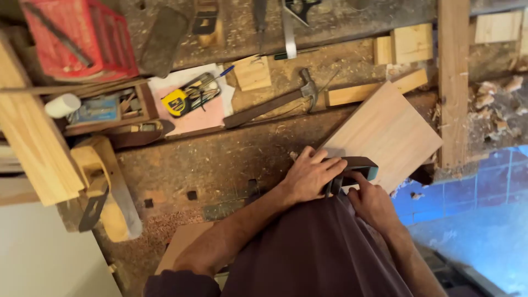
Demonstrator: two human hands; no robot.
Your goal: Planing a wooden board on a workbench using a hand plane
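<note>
Underhand, dark blocky plane (355,168), smooth pale board (385,132).

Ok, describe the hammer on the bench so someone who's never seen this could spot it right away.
Start at the pale wooden board that the hands work on at the bench's right side. Just left of its upper corner lies the hammer, slanting across the sawdust-covered benchtop. It has a long dark brown handle and a grey metal claw head, unlike the yellow tape measure further left on the pink sheet.
</note>
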